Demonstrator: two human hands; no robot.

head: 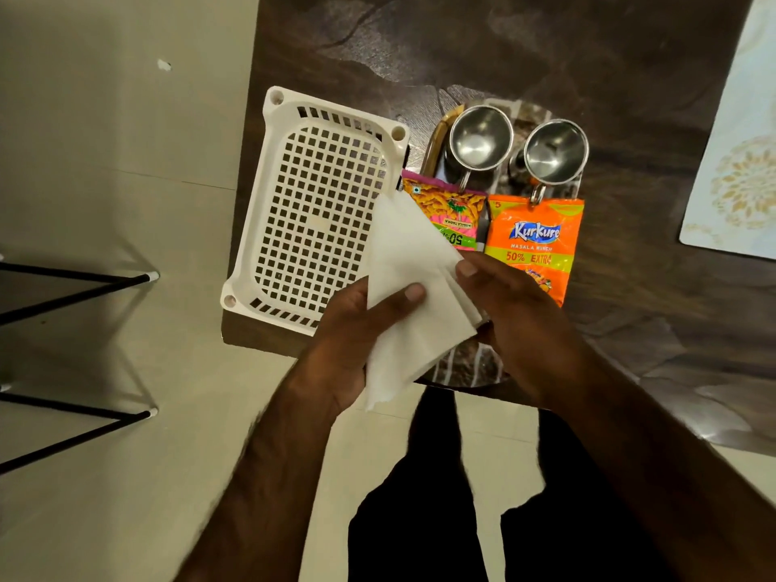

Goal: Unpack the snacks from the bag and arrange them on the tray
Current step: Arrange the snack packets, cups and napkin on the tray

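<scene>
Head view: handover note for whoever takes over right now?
Hands: left hand and right hand both grip folded white napkins above the near edge of the tray.
Done: orange packet and pink packet lie side by side on the tray, in front of two steel cups.
Left: probably set the napkins on the tray. White basket sits left of it; no bag in view.

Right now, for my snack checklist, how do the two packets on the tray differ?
The Kurkure packet is orange; the pink-edged packet is yellow, pink and green. The Kurkure packet's print reads upright from here; the pink-edged packet's is upside down. The white napkin covers part of the pink-edged packet; the right hand overlaps the Kurkure packet. Both lie flat on the tray.
</scene>
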